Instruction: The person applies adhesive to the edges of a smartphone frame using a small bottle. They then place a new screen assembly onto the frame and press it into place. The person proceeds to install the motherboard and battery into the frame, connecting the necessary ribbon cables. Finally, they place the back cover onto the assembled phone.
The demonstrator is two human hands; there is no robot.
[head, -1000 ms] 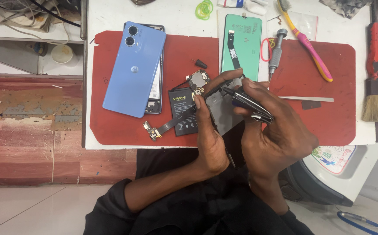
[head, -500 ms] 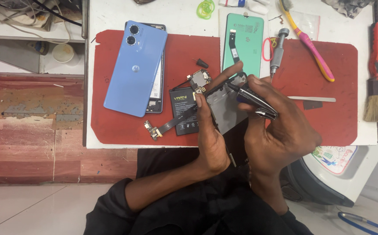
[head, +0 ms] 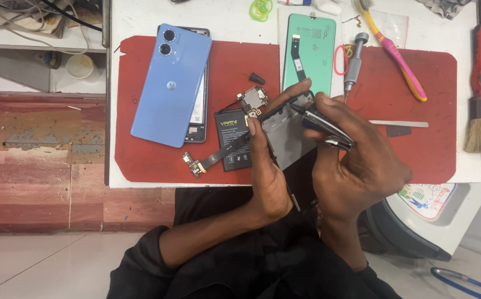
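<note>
- Left hand (head: 267,177) clamped on the grey phone frame (head: 291,135), tilted up above the red mat's (head: 157,160) near edge.
- Right hand (head: 357,166) pinched shut on metal tweezers (head: 326,126), tips down on the frame's upper edge.
- Just left of the frame: black battery (head: 230,138), small circuit board (head: 253,98), flex cable (head: 210,160).
- Further left on the desk (head: 135,19): blue phone (head: 171,86), back up.

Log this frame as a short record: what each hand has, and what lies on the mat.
left hand: holds the opened grey phone frame by its left edge
right hand: grip on metal tweezers, tips at the frame's top edge
mat: red, on a white table
on mat: blue phone back cover, black battery, circuit board, flex cable, screwdriver
</note>
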